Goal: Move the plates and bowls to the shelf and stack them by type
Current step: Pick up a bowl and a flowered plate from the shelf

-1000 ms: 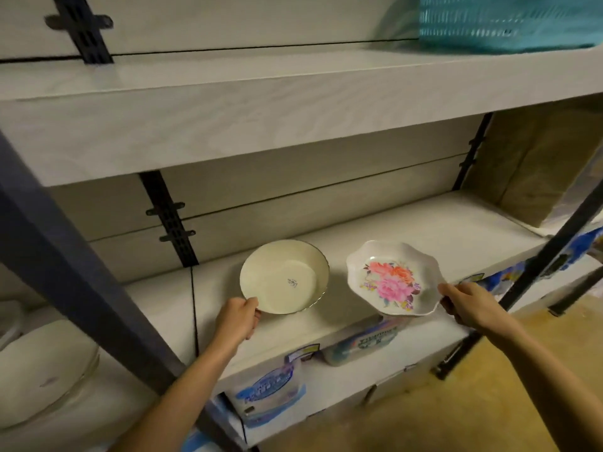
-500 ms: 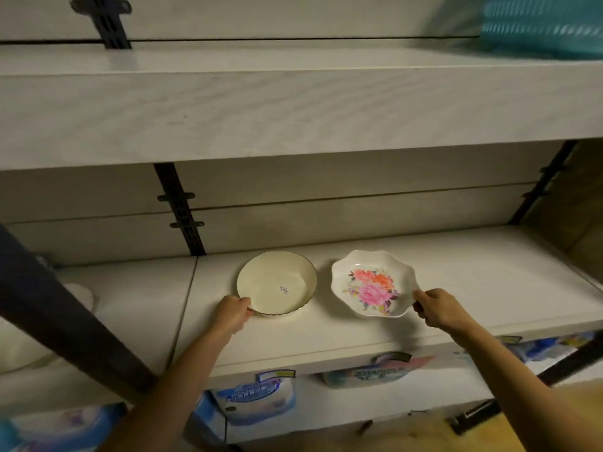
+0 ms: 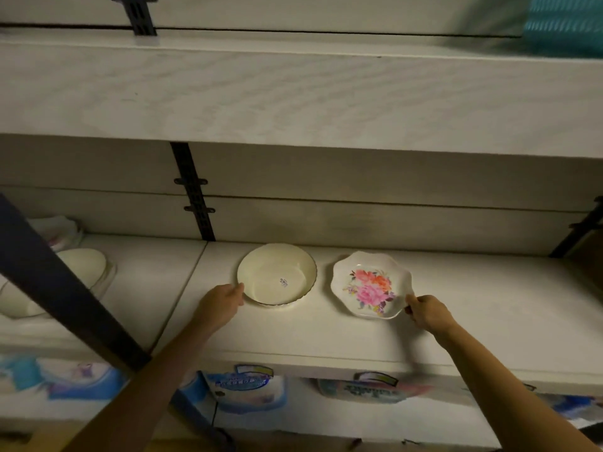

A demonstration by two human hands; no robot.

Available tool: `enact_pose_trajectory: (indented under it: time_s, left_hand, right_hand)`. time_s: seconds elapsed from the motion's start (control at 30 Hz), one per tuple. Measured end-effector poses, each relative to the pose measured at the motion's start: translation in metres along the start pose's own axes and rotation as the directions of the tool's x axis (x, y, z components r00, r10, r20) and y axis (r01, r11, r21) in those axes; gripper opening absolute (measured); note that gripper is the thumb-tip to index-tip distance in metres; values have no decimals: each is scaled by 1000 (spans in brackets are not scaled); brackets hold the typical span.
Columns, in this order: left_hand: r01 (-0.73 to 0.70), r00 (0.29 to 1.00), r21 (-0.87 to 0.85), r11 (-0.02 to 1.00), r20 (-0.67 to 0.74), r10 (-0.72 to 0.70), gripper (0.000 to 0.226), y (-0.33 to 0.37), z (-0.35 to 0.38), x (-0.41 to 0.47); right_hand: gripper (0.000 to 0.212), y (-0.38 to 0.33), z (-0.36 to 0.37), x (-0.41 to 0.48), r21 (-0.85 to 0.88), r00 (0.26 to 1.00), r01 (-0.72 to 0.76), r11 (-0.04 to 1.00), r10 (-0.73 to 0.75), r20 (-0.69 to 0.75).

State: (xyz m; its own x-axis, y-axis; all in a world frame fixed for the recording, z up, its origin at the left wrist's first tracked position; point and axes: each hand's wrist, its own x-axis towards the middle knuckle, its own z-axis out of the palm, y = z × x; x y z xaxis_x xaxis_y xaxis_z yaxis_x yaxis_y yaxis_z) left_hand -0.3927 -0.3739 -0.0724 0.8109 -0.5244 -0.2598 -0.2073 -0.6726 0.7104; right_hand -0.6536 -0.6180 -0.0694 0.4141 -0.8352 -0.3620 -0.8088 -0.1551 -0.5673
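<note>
A cream bowl (image 3: 276, 274) with a dark rim and a small sticker inside sits on the white shelf (image 3: 326, 334). My left hand (image 3: 222, 303) grips its near-left rim. Just right of the bowl lies a scalloped white plate (image 3: 372, 285) printed with pink and orange flowers. My right hand (image 3: 427, 311) pinches its near-right edge. Bowl and plate sit side by side with a small gap between them.
A stack of cream dishes (image 3: 81, 265) and more white dishes (image 3: 19, 301) sit on the shelf section to the left, behind a dark diagonal post (image 3: 65, 295). The upper shelf board (image 3: 293, 99) overhangs. Blue packages (image 3: 244, 386) fill the level below.
Both dishes have moved from the air in front of the shelf down onto the shelf surface and a little further back. Both hands keep hold of the rims.
</note>
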Motion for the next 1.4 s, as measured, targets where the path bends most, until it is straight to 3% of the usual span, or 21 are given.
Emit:
enact_pose_trajectory:
  time_s: [0.37,0.5,0.63,0.8,1.07,1.4]
  left_hand:
    - [-240,971,75,968,2,240,34,9,-6,-34]
    - [-276,960,78,958,-14,278,31,11,-5,-40]
    - [-291,956,59,955,-18,292,31,13,-6,-50]
    - [-287,958,66,956,-11,288,19,5,-12,-71]
    - [-250,964,-8,968,-96,248,21,-21,-52,-117]
    - [-245,965,-59,968,-114,237,18,-101,-119,-171]
  right_hand:
    - [47,7,-4,14,46,998,28,999,-30,57]
    - [34,-2,-14,-7,-32,981,190,981,-191,-41]
    - [23,-35,-16,-38,-102,885,465,880,-461,60]
    - [16,-65,1,-67,-152,750,661,735,-639,170]
    - [20,-112,37,-101,-156,580,814,560,-768,272]
    - [22,-168,109,-171,-146,507,860,488,-791,344]
